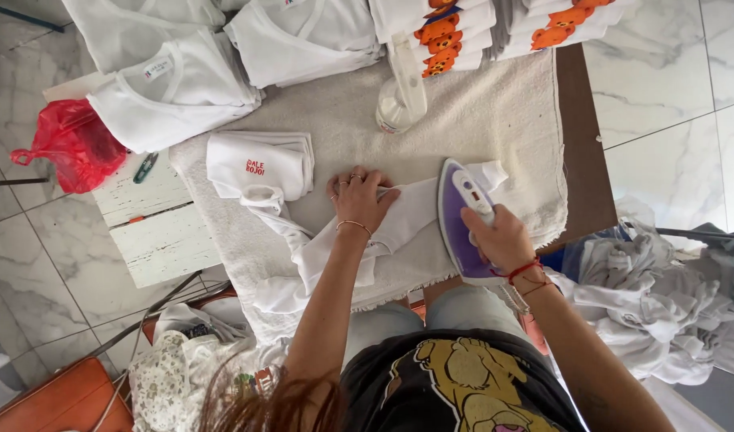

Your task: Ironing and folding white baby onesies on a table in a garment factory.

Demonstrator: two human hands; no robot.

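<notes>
1. Head view: a folded white garment (259,164) with red print lies near the left edge of the towel-covered bench (495,112).
2. The left hand (359,198) presses flat, fingers spread, on a white baby garment (383,232) at the bench's near edge.
3. The right hand (503,238) grips the purple iron (461,212), resting on that garment's right end.

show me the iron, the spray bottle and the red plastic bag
iron (460,210): head view, on its purple body ahead of the handle
spray bottle (401,94): head view, on its white trigger head
red plastic bag (77,146): head view, middle of the crumpled bag
</notes>
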